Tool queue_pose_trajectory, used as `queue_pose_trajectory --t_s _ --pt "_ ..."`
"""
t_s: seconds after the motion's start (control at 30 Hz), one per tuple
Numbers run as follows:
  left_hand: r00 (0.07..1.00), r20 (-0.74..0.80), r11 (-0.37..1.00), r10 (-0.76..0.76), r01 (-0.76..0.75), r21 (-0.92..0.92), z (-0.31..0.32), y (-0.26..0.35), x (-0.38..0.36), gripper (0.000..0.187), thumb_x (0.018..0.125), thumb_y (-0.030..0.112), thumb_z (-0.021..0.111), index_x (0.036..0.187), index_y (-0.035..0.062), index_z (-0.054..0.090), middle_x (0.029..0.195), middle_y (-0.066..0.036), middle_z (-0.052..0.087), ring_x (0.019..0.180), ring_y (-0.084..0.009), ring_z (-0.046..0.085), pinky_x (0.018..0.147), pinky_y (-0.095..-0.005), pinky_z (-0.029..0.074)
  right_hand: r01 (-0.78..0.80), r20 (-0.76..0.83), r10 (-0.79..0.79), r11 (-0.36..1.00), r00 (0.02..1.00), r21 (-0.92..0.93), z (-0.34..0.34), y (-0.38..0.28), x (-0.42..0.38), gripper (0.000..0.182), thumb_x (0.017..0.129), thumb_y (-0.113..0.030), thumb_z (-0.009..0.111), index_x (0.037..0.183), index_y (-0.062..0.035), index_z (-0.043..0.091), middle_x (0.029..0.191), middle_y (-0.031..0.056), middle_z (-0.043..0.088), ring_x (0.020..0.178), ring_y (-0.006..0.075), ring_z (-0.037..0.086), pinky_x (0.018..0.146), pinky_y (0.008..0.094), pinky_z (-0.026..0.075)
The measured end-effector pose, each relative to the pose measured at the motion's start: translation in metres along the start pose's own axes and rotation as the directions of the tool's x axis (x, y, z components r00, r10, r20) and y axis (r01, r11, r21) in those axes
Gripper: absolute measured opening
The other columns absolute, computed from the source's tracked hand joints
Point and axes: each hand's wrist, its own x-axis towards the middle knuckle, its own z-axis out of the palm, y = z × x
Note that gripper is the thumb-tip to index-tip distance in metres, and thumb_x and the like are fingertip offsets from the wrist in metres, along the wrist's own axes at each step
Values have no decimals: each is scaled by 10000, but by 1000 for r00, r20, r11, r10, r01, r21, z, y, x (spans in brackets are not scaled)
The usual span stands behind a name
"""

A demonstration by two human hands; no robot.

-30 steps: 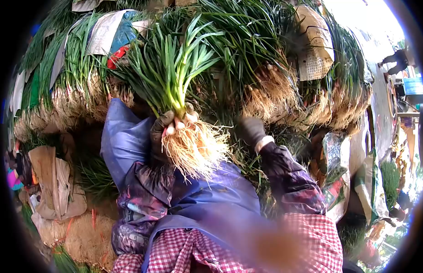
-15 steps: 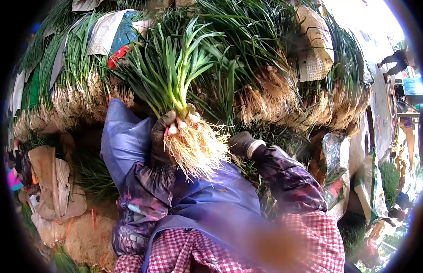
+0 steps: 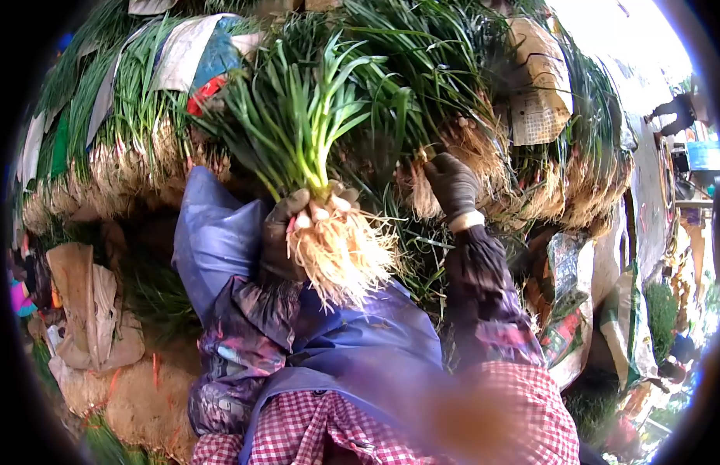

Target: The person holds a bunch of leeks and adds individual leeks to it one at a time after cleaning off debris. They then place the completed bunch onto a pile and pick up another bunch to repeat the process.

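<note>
My left hand (image 3: 286,232), in a dark, soiled glove, is wrapped round a bunch of green garlic (image 3: 317,170) above my lap. Its long green leaves point away from me, and the pale bulbs and a thick tuft of roots (image 3: 344,256) hang towards me. My right hand (image 3: 454,186), gloved too, is at the front of the heap, its fingers bent at the stem end of some green garlic (image 3: 416,182). The fingertips are partly hidden among the plants there.
A long heap of green garlic (image 3: 135,101) with roots facing me runs across the back. Paper and sacking (image 3: 540,85) lie over parts of it. A blue apron (image 3: 360,333) covers my lap. Brown sacking (image 3: 96,310) is at the left, printed sacks (image 3: 569,310) at the right.
My right hand has moved up and away from beside the held bunch to the plants in the heap. My left hand keeps its bunch, shifted slightly right.
</note>
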Motion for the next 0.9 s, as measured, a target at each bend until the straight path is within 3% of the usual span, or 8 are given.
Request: queue_pose_trajectory --t_s 0.27,0.4,0.5,0.53,0.7,0.77,0.83,0.9 --pt "977 -167 989 -135 144 40 -14 7 -2 396 870 224 547 1097 -100 549 1035 -236 609 1028 -326 548 947 -427 406 -23 96 41 983 995 -181 9 -13 -6 418 763 -445 683 1083 -182 625 910 124 677 831 314 640 711 403 486" --pt "977 -157 987 -142 151 46 -11 8 -3 390 864 219 552 1088 -100 549 949 -191 619 1007 -311 550 939 -419 408 -237 233 191 953 954 187 31 -12 -3 505 772 -439 700 1134 -92 638 960 132 688 878 286 650 804 365 488" --pt "976 -152 985 -158 166 41 -11 7 -4 428 869 255 552 1138 -77 532 1038 -230 601 993 -340 563 900 -444 444 -431 372 230 611 899 664 37 -19 -1 447 785 -419 718 959 -9 683 689 20 606 543 102 496 514 249 406" --pt "975 -140 983 -172 178 36 -7 9 -3 433 873 268 549 1149 -65 533 1062 -245 596 985 -352 569 887 -457 455 -427 342 258 606 904 672 42 -18 0 413 797 -343 723 1011 6 673 859 99 687 717 146 603 661 272 492" --pt "966 -158 975 -206 216 49 -20 11 -3 347 870 214 555 1096 -48 543 946 -189 632 856 -282 617 833 -413 491 239 11 -364 634 931 736 11 -84 -90 183 829 -188 669 919 -31 650 897 9 689 634 135 606 550 319 494" --pt "959 -237 970 -157 195 146 6 5 -4 350 858 213 560 1097 -42 543 971 -175 627 882 -284 615 836 -409 499 588 -51 -591 782 805 208 0 -91 -107 187 843 -102 609 1017 -36 609 824 -26 653 616 137 601 592 340 527" --pt "958 -250 964 -143 191 182 2 6 -5 337 855 208 563 1091 -33 545 971 -173 628 872 -283 617 824 -411 504 591 -85 -657 606 749 532 7 -83 -102 226 843 -109 615 1051 -25 589 813 -13 651 635 122 610 632 328 545" --pt "955 -267 972 -126 172 159 -19 6 -5 332 853 206 565 1088 -28 545 971 -178 626 869 -288 617 820 -420 505 251 171 -554 603 815 757 0 -68 -91 312 820 -139 666 1105 -43 580 874 14 667 720 94 627 714 288 549"
